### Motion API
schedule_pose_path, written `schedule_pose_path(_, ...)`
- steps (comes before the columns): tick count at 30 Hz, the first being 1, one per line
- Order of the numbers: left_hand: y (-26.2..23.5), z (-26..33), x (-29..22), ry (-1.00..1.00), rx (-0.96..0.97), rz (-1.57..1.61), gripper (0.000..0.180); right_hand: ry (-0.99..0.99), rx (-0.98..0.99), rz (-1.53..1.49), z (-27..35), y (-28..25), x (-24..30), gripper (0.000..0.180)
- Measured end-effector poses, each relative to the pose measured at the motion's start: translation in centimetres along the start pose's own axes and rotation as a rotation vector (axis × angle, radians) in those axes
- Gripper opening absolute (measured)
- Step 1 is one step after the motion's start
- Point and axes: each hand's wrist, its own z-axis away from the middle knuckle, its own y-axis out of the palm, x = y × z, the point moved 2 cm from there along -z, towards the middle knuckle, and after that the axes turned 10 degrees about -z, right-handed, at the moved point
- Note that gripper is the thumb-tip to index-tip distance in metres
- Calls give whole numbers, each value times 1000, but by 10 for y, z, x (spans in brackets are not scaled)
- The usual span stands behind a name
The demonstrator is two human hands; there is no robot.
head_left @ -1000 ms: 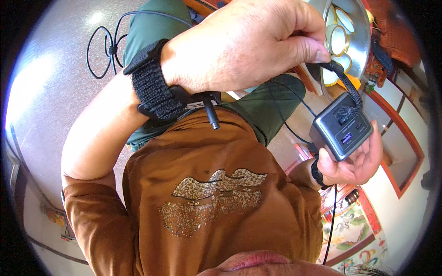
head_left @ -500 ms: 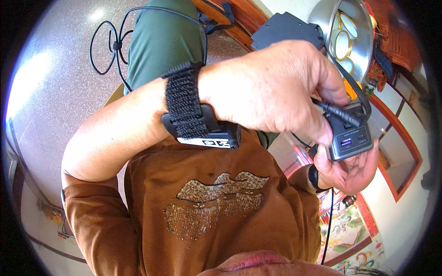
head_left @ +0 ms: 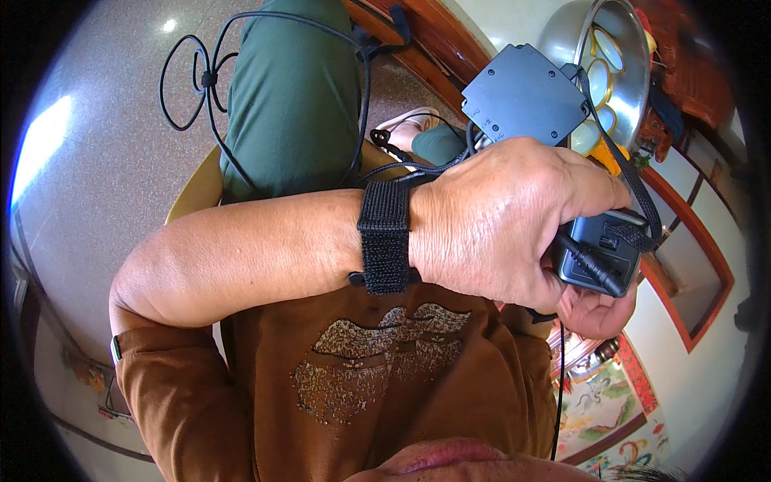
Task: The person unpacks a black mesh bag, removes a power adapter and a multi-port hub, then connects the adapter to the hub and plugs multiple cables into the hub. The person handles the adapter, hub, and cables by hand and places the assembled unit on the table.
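Head | gripping box (head_left: 618, 261) with left hand (head_left: 506, 221); cupping below with right hand (head_left: 598, 315) | apparently handling plug (head_left: 593, 263); likely needing steady support next

Bright light filled the view. Glare whitened the floor (head_left: 104, 153) at far left, with 1 smaller spot above; the bowl (head_left: 560, 34) gleamed. Fisheye distortion bowed outer edges inside a black rim; the left hand (head_left: 498, 221) appeared sharp.

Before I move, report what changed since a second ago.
The left hand has come down and right to the dark-grey blocky box; a black cylindrical plug now crosses its face. A flat blue-grey case has come into view. The right hand stays below; the shiny metal bowl hasn't moved.
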Motion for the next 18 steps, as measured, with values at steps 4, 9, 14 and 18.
schedule_pose_path(4, 2, 1, -2, 63, -18, 44, 43, -167, 280, -247, -9, -29, -26, 59)
schedule_pose_path(9, -1, 1, -2, 121, 4, 40, 43, -132, -130, 94, 1, 5, -2, 60)
schedule_pose_path(14, -3, -3, 0, 87, 42, -7, 47, -94, -298, 251, -20, 41, 5, 61)
schedule_pose_path(18, -8, -7, 1, 56, 30, -42, 49, -73, -343, 274, -32, 48, 0, 63)
